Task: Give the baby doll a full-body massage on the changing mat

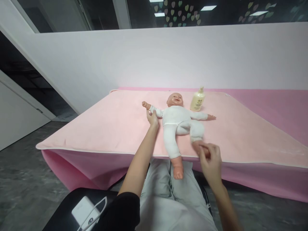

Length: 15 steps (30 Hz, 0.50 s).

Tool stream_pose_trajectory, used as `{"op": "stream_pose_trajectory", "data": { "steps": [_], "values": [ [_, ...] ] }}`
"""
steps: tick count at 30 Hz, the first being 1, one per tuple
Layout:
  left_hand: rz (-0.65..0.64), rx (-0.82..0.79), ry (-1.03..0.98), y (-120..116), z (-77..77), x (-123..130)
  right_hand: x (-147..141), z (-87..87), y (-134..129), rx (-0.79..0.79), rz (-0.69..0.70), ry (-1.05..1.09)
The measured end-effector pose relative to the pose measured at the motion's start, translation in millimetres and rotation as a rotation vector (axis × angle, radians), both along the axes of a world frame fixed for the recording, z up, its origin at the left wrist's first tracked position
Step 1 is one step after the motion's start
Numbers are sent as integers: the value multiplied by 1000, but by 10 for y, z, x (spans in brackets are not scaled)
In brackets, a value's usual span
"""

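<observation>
A baby doll (175,115) with a white cloth body lies on its back on the pink mat (108,128), head toward the wall. Its feet point at me, and one foot hangs past the mat's front edge. My left hand (152,118) is closed around the doll's arm on the left, just below its small fist. At the doll's bent leg on the right, my right hand (209,155) has its thumb and fingers pinched together at the foot. The fingers are slightly blurred there. Beside the doll's head stands a pale yellow pump bottle (197,100).
A pink cloth (271,179) hangs below the mat along the table's front. A white wall (154,57) rises behind the table. At the lower left, a white device (84,211) with a cable lies on a black seat (62,213).
</observation>
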<state>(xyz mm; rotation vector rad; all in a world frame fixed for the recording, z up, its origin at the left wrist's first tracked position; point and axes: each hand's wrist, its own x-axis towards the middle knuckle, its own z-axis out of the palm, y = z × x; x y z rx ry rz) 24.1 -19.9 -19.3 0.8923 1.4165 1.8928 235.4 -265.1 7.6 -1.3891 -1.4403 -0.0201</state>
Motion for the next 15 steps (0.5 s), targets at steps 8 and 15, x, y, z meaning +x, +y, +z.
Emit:
{"op": "stream_pose_trajectory", "data": {
  "steps": [8,15],
  "values": [
    [-61,85,142,-65,11,76,40,715,373,115,4,-39],
    [-165,175,452,-164,58,146,-165,536,1207,-86,133,-52]
  ]
}}
